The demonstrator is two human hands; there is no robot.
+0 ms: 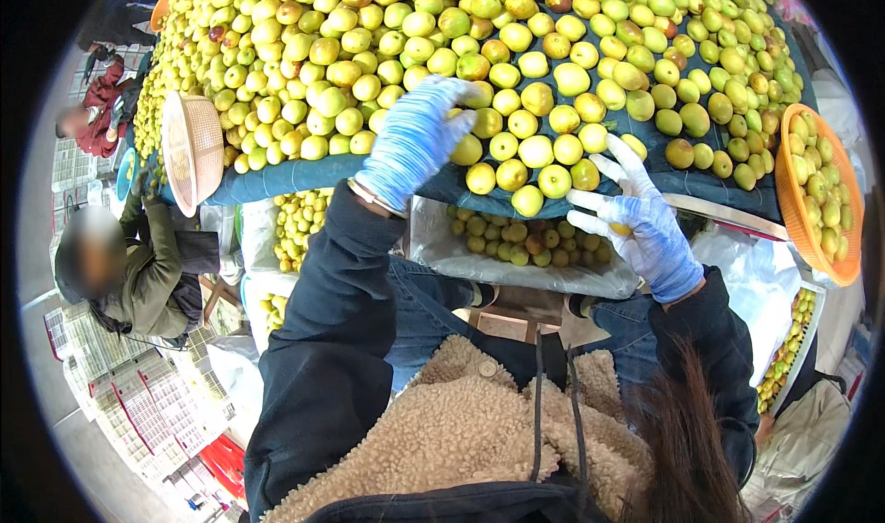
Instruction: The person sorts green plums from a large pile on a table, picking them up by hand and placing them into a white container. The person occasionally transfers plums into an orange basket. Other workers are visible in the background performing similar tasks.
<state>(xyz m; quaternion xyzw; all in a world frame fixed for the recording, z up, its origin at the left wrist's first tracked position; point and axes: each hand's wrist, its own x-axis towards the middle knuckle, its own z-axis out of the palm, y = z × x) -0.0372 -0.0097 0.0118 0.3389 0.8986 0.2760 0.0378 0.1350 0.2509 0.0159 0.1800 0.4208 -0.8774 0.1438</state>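
Note:
A large heap of yellow-green jujubes (325, 53), some with brown patches, covers a dark blue cloth (311, 177) before me. My left hand (415, 139), in a blue and white knit glove, reaches over the heap's near edge. Its fingers curl at several jujubes; the glove hides whether one is gripped. My right hand (639, 229), gloved alike, is at the cloth's front edge with its fingers spread. Part of a jujube (621, 229) shows in its palm, and its upper finger is close to another jujube (633, 147). Several loose jujubes (536, 151) lie between the hands.
Below the cloth edge, a plastic-lined crate (518, 276) holds more jujubes. A pink basket (192, 151) hangs tilted at left; an orange basket (785, 177) full of jujubes stands at right. A person (155, 267) sits at left near stacked crates (138, 412).

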